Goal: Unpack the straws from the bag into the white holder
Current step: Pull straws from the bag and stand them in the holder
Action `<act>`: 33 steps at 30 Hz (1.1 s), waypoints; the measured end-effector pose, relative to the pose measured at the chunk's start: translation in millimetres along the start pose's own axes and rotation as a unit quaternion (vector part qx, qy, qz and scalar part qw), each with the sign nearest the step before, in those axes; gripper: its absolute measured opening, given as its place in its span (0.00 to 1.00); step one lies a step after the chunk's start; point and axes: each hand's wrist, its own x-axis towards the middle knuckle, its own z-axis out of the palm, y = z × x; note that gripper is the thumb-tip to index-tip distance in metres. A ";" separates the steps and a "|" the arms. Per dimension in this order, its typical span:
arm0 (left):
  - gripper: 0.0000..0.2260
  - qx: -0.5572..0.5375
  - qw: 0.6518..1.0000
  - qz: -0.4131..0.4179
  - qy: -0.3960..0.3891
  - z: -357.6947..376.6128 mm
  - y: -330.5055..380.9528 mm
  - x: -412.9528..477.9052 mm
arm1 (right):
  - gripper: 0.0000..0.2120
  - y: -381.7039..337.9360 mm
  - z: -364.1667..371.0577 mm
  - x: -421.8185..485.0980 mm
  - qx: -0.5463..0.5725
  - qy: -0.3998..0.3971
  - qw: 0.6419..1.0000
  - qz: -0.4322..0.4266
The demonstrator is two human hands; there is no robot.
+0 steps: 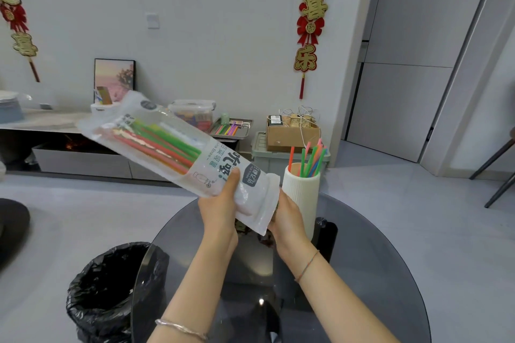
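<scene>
Black-lined bin [111, 289] beside round glass table [390, 273]; cardboard box [289, 135] behind.

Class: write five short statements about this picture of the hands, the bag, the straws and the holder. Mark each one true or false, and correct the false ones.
1. The left hand and the right hand both hold the bag. True.
2. The white holder is empty. False: several coloured straws stand in it.
3. The white holder stands on the dark glass table. True.
4. The bag lies flat on the table. False: it is held up in the air, tilted.
5. A bin lined with black plastic stands left of the table. True.
</scene>
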 end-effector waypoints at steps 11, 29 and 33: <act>0.16 -0.138 0.981 -0.132 0.024 -16.1 3.4 9.3 | 0.12 -13.3 -16.6 5.4 -0.192 0.051 0.963 -0.181; 0.19 -0.217 0.961 -0.162 0.051 -3.8 -4.5 0.6 | 0.16 -29.4 -22.9 8.0 0.002 0.115 0.977 -0.180; 0.21 -0.215 0.960 -0.177 0.041 -1.0 -5.9 -2.8 | 0.19 -26.9 -17.4 4.6 -0.059 0.078 0.979 -0.179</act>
